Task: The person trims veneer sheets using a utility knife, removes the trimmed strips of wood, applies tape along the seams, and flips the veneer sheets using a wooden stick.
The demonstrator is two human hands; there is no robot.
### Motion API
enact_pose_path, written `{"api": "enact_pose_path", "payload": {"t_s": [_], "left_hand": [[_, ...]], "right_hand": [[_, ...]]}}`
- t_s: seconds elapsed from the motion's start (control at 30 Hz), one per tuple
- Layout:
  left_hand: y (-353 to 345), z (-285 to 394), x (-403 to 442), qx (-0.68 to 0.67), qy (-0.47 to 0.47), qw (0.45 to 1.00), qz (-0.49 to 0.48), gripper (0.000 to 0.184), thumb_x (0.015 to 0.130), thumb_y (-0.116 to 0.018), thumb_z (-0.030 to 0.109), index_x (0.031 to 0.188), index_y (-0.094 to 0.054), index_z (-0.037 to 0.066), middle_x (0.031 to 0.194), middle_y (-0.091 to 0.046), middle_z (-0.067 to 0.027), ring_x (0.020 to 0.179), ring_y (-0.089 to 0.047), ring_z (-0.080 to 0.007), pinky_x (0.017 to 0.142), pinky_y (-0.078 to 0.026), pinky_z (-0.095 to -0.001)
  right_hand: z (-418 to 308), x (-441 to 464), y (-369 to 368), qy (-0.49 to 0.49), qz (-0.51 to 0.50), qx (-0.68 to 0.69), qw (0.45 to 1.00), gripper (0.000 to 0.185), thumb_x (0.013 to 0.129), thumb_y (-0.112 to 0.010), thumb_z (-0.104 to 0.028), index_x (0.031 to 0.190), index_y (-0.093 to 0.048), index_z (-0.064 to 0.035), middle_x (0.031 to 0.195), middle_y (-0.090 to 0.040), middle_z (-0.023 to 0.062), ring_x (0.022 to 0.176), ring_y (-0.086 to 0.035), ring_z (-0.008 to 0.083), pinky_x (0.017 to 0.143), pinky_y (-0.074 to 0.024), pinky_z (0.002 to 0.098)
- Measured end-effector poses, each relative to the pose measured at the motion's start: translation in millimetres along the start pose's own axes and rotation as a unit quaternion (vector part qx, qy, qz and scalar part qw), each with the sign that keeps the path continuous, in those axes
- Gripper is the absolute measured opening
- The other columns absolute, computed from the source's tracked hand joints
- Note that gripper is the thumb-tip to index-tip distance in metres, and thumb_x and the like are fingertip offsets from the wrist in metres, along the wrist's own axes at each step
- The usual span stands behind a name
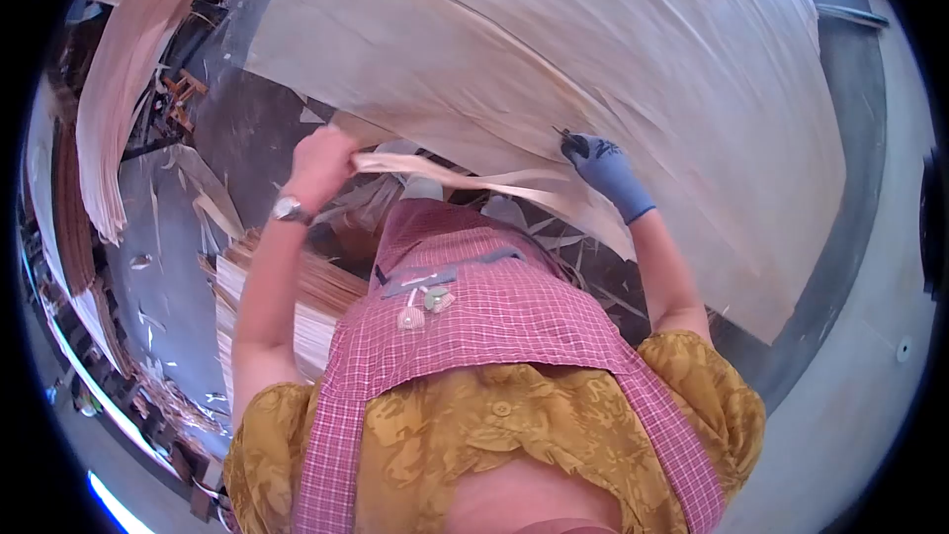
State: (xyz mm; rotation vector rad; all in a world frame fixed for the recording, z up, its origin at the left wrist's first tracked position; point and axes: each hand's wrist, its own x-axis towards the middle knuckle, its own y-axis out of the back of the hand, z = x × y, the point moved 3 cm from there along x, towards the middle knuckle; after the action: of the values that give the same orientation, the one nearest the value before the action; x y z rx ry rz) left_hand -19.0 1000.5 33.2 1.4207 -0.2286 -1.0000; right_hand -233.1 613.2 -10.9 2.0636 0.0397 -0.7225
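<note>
My bare left hand (324, 166), with a watch at the wrist, is closed on one end of a thin pale strip (445, 175). The strip stretches to the right, and its far end lies at the near edge of a large pale sheet (554, 89). On my right hand (603, 170) is a blue-grey glove. Its fingers are wrapped round a small dark tool, whose thin tip points up and left over the sheet. The tool's exact kind cannot be made out.
Stacked thin pale sheets (129, 99) hang at the upper left. Another stack (282, 297) lies left of my apron. Torn scraps (593, 277) litter the floor around my feet. A grey surface edge (855, 168) runs along the right.
</note>
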Motion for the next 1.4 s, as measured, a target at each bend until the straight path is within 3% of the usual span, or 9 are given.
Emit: {"api": "enact_pose_path", "payload": {"t_s": [0.17,0.4,0.7,0.93,1.07,1.13,1.17,1.3,1.4], "left_hand": [[-10.4,-162.1,-56.2,-0.286,0.062,0.939,-0.183,0.014,0.08,-0.069,0.018,0.088,-0.068,0.006,0.075,-0.063,-0.0053,0.078,-0.063,-0.0167,0.07,-0.051,-0.0344],[51.9,-356.7,-202.4,-0.458,0.427,0.772,0.107,0.01,0.092,-0.062,0.018,0.092,-0.064,0.008,0.067,-0.058,-0.0004,0.052,-0.051,-0.0089,0.042,-0.036,-0.0245],[122.1,-546.4,-278.1,-0.63,0.409,0.55,0.364,0.02,0.094,-0.061,0.014,0.1,-0.06,-0.004,0.093,-0.066,-0.0156,0.076,-0.069,-0.0259,0.059,-0.058,-0.0323],[178.2,-764.4,-135.9,-0.377,0.423,0.7,0.434,0.043,0.083,-0.056,0.0,0.124,-0.045,-0.006,0.112,-0.055,-0.0266,0.094,-0.063,-0.0369,0.074,-0.054,-0.044],[232.6,-764.2,-34.6,-0.098,0.414,0.778,0.463,0.076,0.08,-0.061,0.001,0.146,-0.023,-0.003,0.141,-0.037,-0.0312,0.119,-0.051,-0.0432,0.102,-0.042,-0.045],[271.1,-736.9,44.5,-0.006,0.274,0.822,0.5,0.088,0.079,-0.062,0.001,0.152,-0.013,-0.003,0.151,-0.028,-0.0299,0.129,-0.045,-0.0432,0.11,-0.036,-0.0448],[274.6,-746.6,109.3,-0.215,0.11,0.847,0.473,0.074,0.081,-0.058,-0.002,0.148,-0.026,-0.004,0.148,-0.036,-0.0278,0.125,-0.048,-0.0407,0.11,-0.035,-0.0442],[409.8,-409.0,179.8,-0.329,-0.211,0.896,0.211,0.041,0.094,-0.064,0.018,0.128,-0.056,-0.003,0.117,-0.065,-0.008,0.099,-0.063,-0.0147,0.086,-0.051,-0.0275],[440.6,-243.9,193.6,-0.478,-0.384,0.781,0.119,0.047,0.095,-0.064,0.022,0.136,-0.052,0.002,0.128,-0.061,-0.0094,0.118,-0.055,-0.0133,0.099,-0.045,-0.0295]], "right_hand": [[-11.4,-7.1,3.0,-0.016,0.063,-0.018,0.998,0.029,0.093,-0.057,-0.034,0.112,-0.066,-0.0139,0.105,-0.068,0.0171,0.098,-0.063,0.0375,0.083,-0.051,0.0475],[-15.0,-12.3,-33.1,-0.075,0.193,-0.008,0.978,0.028,0.093,-0.056,-0.034,0.113,-0.063,-0.0154,0.11,-0.064,0.0167,0.098,-0.063,0.038,0.081,-0.051,0.0481],[-17.0,4.1,-29.7,-0.111,0.249,-0.061,0.96,0.026,0.092,-0.059,-0.031,0.087,-0.067,-0.0065,0.086,-0.066,0.0205,0.081,-0.063,0.0414,0.069,-0.0486,0.05],[-52.2,-3.6,-12.0,-0.222,0.323,-0.092,0.915,0.033,0.091,-0.06,-0.034,0.078,-0.065,-0.0041,0.076,-0.066,0.0203,0.07,-0.064,0.0388,0.061,-0.047,0.0478],[-138.9,-9.5,-1.3,-0.206,0.462,-0.017,0.862,0.032,0.09,-0.065,-0.033,0.075,-0.062,-0.0052,0.073,-0.065,0.0177,0.064,-0.063,0.0353,0.058,-0.0469,0.0431],[-214.2,6.8,2.8,-0.153,0.504,0.04,0.849,0.03,0.089,-0.069,-0.031,0.074,-0.061,-0.0056,0.072,-0.064,0.0163,0.061,-0.062,0.0333,0.057,-0.0471,0.04],[-234.9,13.9,4.4,-0.124,0.521,0.065,0.842,0.029,0.087,-0.071,-0.029,0.074,-0.061,-0.0054,0.07,-0.063,0.0156,0.06,-0.061,0.0322,0.057,-0.0468,0.0386],[-358.2,45.7,81.5,-0.018,0.529,0.036,0.847,0.02,0.087,-0.071,-0.017,0.081,-0.063,-0.0002,0.079,-0.063,0.0156,0.067,-0.062,0.0293,0.06,-0.0477,0.0373],[-389.9,88.7,136.6,0.129,0.569,0.148,0.798,0.014,0.088,-0.068,-0.009,0.082,-0.062,0.0017,0.083,-0.063,0.0149,0.071,-0.063,0.0272,0.063,-0.0495,0.0356]]}}
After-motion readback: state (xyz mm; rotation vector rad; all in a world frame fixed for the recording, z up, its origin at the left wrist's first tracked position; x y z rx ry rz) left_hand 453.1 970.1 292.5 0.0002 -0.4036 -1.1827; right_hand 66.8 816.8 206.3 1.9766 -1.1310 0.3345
